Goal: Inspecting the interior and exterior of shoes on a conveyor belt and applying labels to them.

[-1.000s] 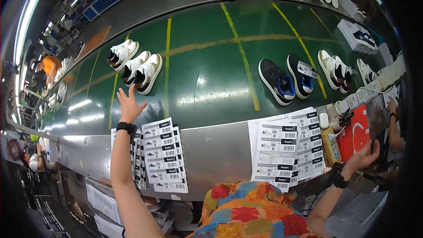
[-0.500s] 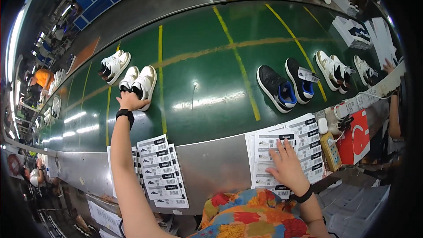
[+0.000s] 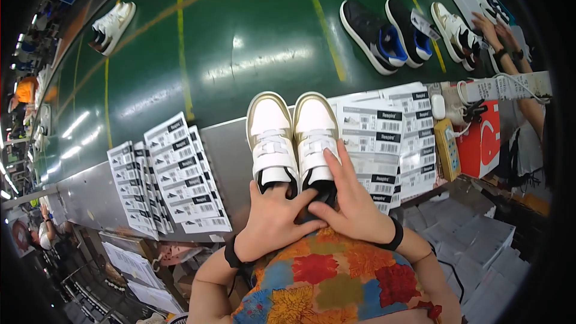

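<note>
A pair of white sneakers with tan-gold edging stands toes away from me on the metal ledge: a left shoe (image 3: 271, 126) and a right shoe (image 3: 316, 123), side by side. My left hand (image 3: 273, 219) is hooked into the heel openings, gripping the pair with its fingertips hidden inside. Along the outer side of the right shoe lie the fingers of my right hand (image 3: 354, 207), its thumb at the heel. Sheets of printed labels (image 3: 375, 138) lie beside that shoe, and more label sheets (image 3: 186, 180) are spread to the left.
Black sneakers with blue lining (image 3: 372, 36) and another white pair (image 3: 456, 33) stand on the green belt (image 3: 240, 30). A lone white shoe (image 3: 113, 27) is at far left. A power strip (image 3: 446, 150) and red box (image 3: 480, 144) lie right. Another person's hands (image 3: 495, 36) work at upper right.
The white sneakers came from the belt at left to the ledge before me, in my left hand. My right hand left the label sheets and moved onto the right shoe. The view shifted.
</note>
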`<state>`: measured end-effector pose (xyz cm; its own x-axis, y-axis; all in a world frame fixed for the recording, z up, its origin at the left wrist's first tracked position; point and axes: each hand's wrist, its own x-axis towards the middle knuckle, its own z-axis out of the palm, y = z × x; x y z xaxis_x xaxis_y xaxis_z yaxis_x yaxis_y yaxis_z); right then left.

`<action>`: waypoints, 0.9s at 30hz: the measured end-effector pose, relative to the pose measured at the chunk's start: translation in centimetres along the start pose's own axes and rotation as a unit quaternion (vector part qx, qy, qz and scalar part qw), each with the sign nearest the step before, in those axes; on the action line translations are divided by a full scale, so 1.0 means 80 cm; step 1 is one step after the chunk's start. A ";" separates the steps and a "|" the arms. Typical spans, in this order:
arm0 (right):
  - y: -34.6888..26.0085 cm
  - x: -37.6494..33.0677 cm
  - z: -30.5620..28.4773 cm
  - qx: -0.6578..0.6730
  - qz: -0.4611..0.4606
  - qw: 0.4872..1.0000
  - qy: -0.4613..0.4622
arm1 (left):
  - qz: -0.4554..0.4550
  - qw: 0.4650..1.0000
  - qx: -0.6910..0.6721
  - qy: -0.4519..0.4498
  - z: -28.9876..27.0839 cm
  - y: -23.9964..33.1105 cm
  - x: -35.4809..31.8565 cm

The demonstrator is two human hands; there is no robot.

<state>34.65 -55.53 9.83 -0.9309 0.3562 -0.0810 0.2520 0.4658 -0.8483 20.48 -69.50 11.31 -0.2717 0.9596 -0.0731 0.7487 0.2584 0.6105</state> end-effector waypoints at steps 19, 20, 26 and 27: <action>-0.010 0.112 -0.064 -0.146 -0.255 0.955 0.042 | 0.096 0.971 -0.068 0.208 -0.065 -0.075 0.052; -0.012 0.120 -0.067 -0.072 -0.210 0.974 0.043 | 0.078 0.972 -0.110 0.193 -0.076 -0.070 0.055; -0.014 0.157 -0.068 0.174 0.013 0.985 -0.014 | -0.069 0.956 -0.253 0.130 -0.097 -0.061 0.084; -0.012 0.161 -0.067 0.228 0.041 0.973 -0.015 | -0.094 0.942 -0.294 0.131 -0.097 -0.063 0.087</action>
<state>23.86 -47.06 12.44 -0.9213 0.3508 -0.1676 0.1889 0.0271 -0.9816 10.13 -64.98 13.81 -0.5638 0.8227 -0.0722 0.2286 0.2394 0.9436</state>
